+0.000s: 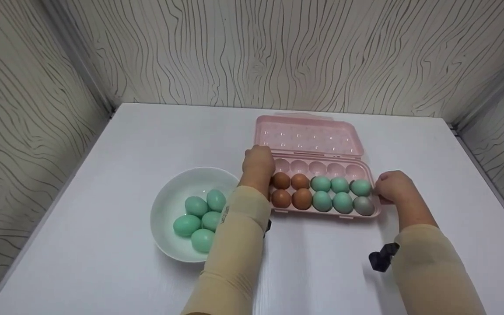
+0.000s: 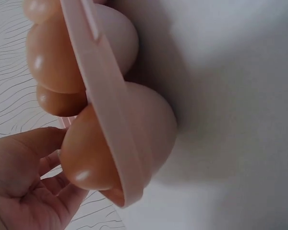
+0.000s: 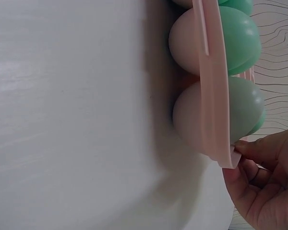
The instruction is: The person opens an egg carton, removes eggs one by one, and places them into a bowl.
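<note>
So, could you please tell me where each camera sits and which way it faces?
Head: worn on the head, facing forward and down at the pink egg carton and white bowl; both sleeves, left hand and right hand show.
Left wrist: faces the carton's left end and brown eggs; left fingers show.
Right wrist: faces its right end, green eggs and a greyish egg; right fingers pinch the corner.
Shared: both wrist views show the carton's near edge.

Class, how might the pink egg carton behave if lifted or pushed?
Pushed, the pink egg carton probably slides rather than tips, being wide and low. Lifted, its open lid may swing, joined along one edge. Tilted, it might spill its uncovered, rounded eggs.
</note>
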Available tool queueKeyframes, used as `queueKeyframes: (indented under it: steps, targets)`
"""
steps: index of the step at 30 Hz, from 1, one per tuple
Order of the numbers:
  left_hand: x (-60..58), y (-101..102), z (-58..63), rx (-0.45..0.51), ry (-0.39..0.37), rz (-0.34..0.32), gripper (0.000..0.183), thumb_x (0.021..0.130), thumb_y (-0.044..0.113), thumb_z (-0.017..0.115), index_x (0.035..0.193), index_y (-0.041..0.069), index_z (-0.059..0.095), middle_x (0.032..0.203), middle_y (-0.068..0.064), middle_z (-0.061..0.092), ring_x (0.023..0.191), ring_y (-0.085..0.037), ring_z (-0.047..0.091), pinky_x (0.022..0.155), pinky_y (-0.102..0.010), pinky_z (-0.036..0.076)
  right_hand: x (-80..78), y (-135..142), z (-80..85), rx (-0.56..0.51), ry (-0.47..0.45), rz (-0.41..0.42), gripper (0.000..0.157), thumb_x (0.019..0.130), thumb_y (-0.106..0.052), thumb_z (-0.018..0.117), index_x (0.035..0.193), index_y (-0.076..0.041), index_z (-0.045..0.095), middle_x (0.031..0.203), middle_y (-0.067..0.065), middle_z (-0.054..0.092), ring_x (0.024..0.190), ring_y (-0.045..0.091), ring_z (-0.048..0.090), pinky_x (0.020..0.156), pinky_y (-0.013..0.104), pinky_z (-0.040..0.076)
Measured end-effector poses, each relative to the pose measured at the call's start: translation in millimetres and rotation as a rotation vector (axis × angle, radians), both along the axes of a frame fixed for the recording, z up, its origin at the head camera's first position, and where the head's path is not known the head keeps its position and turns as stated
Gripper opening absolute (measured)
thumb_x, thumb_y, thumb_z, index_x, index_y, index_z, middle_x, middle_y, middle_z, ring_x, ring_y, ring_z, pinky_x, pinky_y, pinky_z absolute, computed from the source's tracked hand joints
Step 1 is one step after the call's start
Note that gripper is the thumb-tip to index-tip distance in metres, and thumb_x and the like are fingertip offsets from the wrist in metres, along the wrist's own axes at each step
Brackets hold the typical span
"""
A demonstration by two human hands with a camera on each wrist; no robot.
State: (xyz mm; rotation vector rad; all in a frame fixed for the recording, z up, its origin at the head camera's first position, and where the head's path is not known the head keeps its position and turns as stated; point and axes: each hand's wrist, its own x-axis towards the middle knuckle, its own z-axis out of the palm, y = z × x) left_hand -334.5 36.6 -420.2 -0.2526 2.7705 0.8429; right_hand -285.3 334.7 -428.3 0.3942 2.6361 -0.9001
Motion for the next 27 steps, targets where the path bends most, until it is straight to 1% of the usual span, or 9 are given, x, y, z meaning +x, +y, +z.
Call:
queueKeyframes:
  steps: [3,5,8,11,14,18,20,23,27]
  targets:
    - [-2.3,-1,-2.5,-0.129,0.022,-0.061,0.021,0.094,0.012,0.047,0.109,0.011,0.062,0.106,-0.006,0.059,0.09,-0.016,0.055,0.084,-0.031,0.048,0.2,-1,-0.5,-0.007,0.009,-0.007,0.017,0.082,-0.006,0.044,0.087,0.004,0.056,0.073,0.008,0.056,0.062,0.016,0.056,0.057,0.027,0.049]
    - [-3.9,-1,-3.3,-0.202,0.031,-0.1,0.021,0.093,0.01,0.048,0.107,0.011,0.064,0.104,-0.006,0.06,0.093,-0.016,0.056,0.083,-0.031,0.048,0.3,-1,-0.9,-0.011,0.01,-0.014,0.018,0.082,-0.006,0.044,0.089,0.005,0.056,0.073,0.008,0.056,0.062,0.016,0.056,0.057,0.027,0.05]
    - [-5.5,-1,-3.3,-0.23,0.023,-0.123,0.022,0.092,0.007,0.049,0.108,0.011,0.064,0.108,-0.005,0.06,0.101,-0.018,0.055,0.086,-0.032,0.047,0.3,-1,-1.1,-0.006,0.011,-0.018,0.014,0.081,-0.005,0.044,0.083,0.002,0.055,0.069,0.006,0.056,0.061,0.016,0.055,0.056,0.028,0.049]
    - [-6.3,-1,-2.6,-0.246,0.024,-0.141,0.023,0.091,0.005,0.05,0.108,0.011,0.064,0.109,-0.006,0.061,0.104,-0.02,0.054,0.087,-0.033,0.047,-0.3,0,-1.4,-0.001,0.007,-0.019,0.011,0.079,-0.004,0.044,0.074,-0.002,0.054,0.064,0.004,0.055,0.059,0.016,0.055,0.056,0.028,0.048]
    - [-6.1,-3,-2.7,-0.233,0.029,-0.133,0.021,0.091,0.007,0.05,0.105,0.011,0.065,0.103,-0.006,0.062,0.096,-0.018,0.057,0.083,-0.032,0.048,-0.6,-1,-1.3,-0.01,0.008,-0.024,0.012,0.08,-0.005,0.044,0.076,-0.001,0.055,0.066,0.005,0.055,0.06,0.016,0.055,0.056,0.028,0.049]
    - [-4.8,-6,-2.1,-0.212,0.041,-0.136,0.017,0.09,0.005,0.052,0.1,0.011,0.065,0.093,-0.005,0.063,0.084,-0.016,0.058,0.077,-0.031,0.05,-0.5,-3,-1.4,-0.022,0.015,-0.029,0.016,0.081,-0.005,0.043,0.085,0.003,0.056,0.07,0.006,0.055,0.06,0.015,0.056,0.057,0.028,0.05]
    - [-3.4,-8,-1.0,-0.194,0.047,-0.137,0.015,0.087,0.003,0.056,0.096,0.01,0.065,0.089,-0.005,0.062,0.079,-0.015,0.057,0.075,-0.03,0.05,-0.7,-2,-1.7,-0.023,0.016,-0.027,0.016,0.08,-0.005,0.043,0.085,0.004,0.055,0.069,0.006,0.055,0.059,0.014,0.056,0.056,0.027,0.049]
    - [-0.4,-10,2.2,-0.162,0.042,-0.132,0.016,0.078,-0.001,0.063,0.09,0.01,0.064,0.084,-0.004,0.061,0.075,-0.015,0.056,0.071,-0.029,0.05,-0.9,-2,-1.5,-0.025,0.011,-0.025,0.014,0.08,-0.005,0.044,0.083,0.002,0.055,0.068,0.005,0.055,0.059,0.014,0.056,0.055,0.027,0.049]
    - [4.2,-11,9.6,-0.055,0.005,-0.09,0.022,0.074,-0.003,0.066,0.09,0.01,0.062,0.083,-0.003,0.058,0.075,-0.017,0.056,0.069,-0.029,0.049,-1.7,0,-0.4,-0.023,-0.008,-0.027,0.011,0.08,-0.005,0.045,0.08,0.0,0.054,0.068,0.005,0.055,0.06,0.014,0.056,0.055,0.027,0.048]
